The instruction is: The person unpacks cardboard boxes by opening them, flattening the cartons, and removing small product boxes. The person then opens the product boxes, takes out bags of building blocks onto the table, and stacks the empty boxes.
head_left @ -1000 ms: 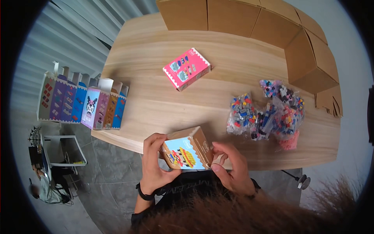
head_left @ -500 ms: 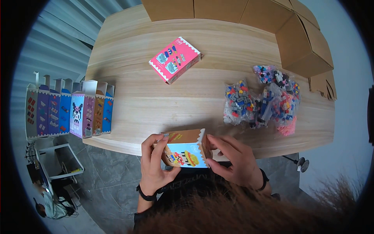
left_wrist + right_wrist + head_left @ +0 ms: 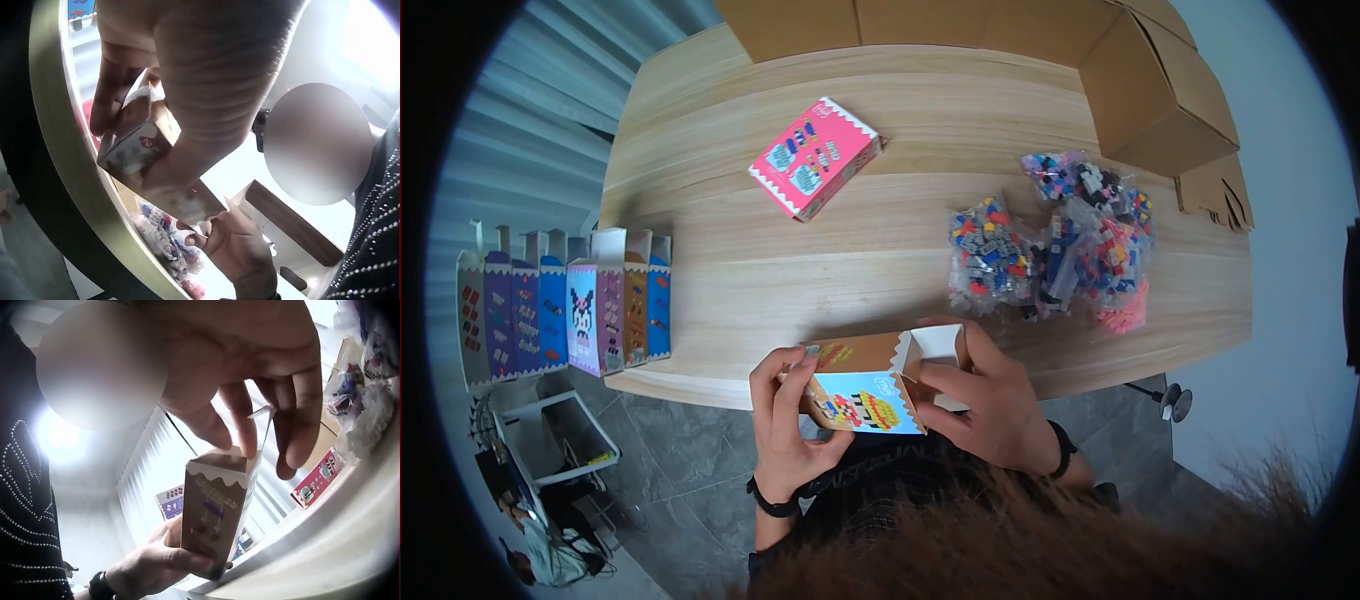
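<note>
Brown box (image 3: 858, 388) with blue front is in both hands at near edge of table (image 3: 730, 270), end flap up. Left hand (image 3: 785, 430) grips closed end; right hand (image 3: 1000, 410) grips opened end, fingers around flap. Pink box (image 3: 815, 158) lies farther back, bagged bricks (image 3: 1050, 250) to the right.

The small cardboard box (image 3: 862, 398) is brown, with a light-blue face showing a yellow, red and black block figure and a wavy white border. It lies on its side, held at the table's near edge (image 3: 705, 394), one end open, its white-lined flap (image 3: 940, 343) out.
</note>
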Motion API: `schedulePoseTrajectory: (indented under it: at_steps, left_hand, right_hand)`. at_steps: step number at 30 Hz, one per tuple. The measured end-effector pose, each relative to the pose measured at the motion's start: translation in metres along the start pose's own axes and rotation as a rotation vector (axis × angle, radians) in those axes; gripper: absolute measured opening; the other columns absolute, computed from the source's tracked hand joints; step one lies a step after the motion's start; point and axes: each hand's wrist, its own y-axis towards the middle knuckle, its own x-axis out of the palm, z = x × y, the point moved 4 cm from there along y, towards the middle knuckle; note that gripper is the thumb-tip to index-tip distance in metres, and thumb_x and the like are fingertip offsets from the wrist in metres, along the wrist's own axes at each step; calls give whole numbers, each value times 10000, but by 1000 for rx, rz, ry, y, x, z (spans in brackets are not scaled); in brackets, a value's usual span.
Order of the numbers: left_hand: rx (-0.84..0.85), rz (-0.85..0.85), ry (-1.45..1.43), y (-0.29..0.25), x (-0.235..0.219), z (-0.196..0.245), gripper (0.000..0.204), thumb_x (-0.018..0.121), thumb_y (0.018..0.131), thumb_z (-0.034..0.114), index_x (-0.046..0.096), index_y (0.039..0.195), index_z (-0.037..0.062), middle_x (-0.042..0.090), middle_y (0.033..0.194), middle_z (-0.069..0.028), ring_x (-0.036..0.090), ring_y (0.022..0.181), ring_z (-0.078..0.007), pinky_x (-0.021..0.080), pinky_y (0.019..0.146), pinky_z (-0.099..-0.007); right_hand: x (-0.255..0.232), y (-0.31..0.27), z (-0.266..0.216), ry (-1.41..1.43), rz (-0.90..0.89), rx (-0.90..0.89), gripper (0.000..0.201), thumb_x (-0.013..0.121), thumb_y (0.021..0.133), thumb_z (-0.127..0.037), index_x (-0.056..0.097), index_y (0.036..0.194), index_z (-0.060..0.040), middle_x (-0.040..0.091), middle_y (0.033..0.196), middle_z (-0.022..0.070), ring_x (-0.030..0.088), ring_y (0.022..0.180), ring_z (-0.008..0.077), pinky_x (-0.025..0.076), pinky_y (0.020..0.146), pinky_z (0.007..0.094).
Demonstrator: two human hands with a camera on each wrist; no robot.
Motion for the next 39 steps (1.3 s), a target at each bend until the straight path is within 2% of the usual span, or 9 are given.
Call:
schedulePoseTrajectory:
  at_steps: [12, 15, 18, 21, 25, 27, 32, 36, 39]
  left_hand:
    - [-35, 10, -90, 11, 6, 7, 856, 860, 590, 15, 545, 1386, 30, 505, 1357, -209, 573, 1213, -375, 508, 984, -429]
    - [-104, 38, 21, 13, -6, -5, 860, 819, 593, 7, 522, 1401, 22, 499, 1361, -211, 560, 1227, -364, 482, 1009, -422]
    - [-155, 91, -65, 7, -8, -17, 887, 828, 588, 34, 509, 1416, 27, 493, 1368, -198, 556, 1227, -350, 469, 1009, -403]
    - [-191, 104, -85, 6, -5, -21, 892, 822, 592, 68, 502, 1424, 24, 488, 1370, -185, 557, 1224, -337, 466, 1005, -390]
    - [-188, 117, -133, 6, -3, -24, 894, 817, 589, 86, 501, 1422, 13, 488, 1369, -183, 555, 1227, -332, 460, 1021, -389]
    - [-176, 112, -143, 6, -2, -26, 898, 819, 585, 86, 501, 1421, 10, 488, 1371, -185, 552, 1231, -334, 456, 1027, -388]
    - [-168, 45, -208, 3, -6, -32, 963, 879, 613, 113, 447, 1469, 24, 447, 1437, -169, 510, 1311, -300, 424, 1098, -397]
    - [-133, 57, -103, 5, -20, -25, 953, 883, 621, 158, 471, 1466, 5, 503, 1375, -220, 526, 1286, -382, 446, 1087, -427]
    - [-213, 150, -98, 0, -39, -27, 952, 900, 662, 163, 455, 1487, -3, 507, 1354, -214, 547, 1258, -367, 489, 1027, -398]
  right_hand:
    - [-17, -11, 18, 285, 171, 15, 130, 771, 888, -51, 697, 989, -19, 635, 1249, 219, 690, 1076, 320, 536, 874, 363]
    - [-41, -22, 30, 519, 379, 82, 105, 719, 937, -58, 648, 960, 16, 655, 1228, 213, 686, 1078, 257, 517, 907, 346]
    - [-58, -42, 52, 690, 587, 434, 86, 626, 991, -79, 600, 1010, 0, 696, 1178, 216, 664, 1123, 240, 481, 1008, 334]
    - [-72, -46, 50, 635, 871, 249, 99, 623, 990, -63, 579, 1054, -1, 694, 1223, 222, 665, 1148, 258, 488, 1018, 349]
    - [-85, -18, 15, -126, 887, -150, 83, 660, 960, -30, 620, 1029, -7, 681, 1283, 221, 666, 1192, 286, 486, 1050, 384]
    - [-72, -2, 10, -517, 563, -267, 181, 755, 851, -8, 672, 1012, 2, 670, 1287, 212, 666, 1211, 347, 491, 1044, 480]
    - [-56, 5, 9, -605, 267, -156, 216, 762, 817, -10, 698, 1023, -7, 640, 1359, 180, 586, 1321, 369, 403, 1124, 567]
    - [-54, 0, 1, -614, 359, -139, 218, 757, 790, 12, 703, 1000, -11, 631, 1349, 218, 583, 1301, 419, 416, 1119, 558]
    - [-42, -17, -7, -435, 462, -197, 185, 736, 787, 39, 699, 960, -16, 696, 1144, 199, 659, 1094, 409, 499, 963, 523]
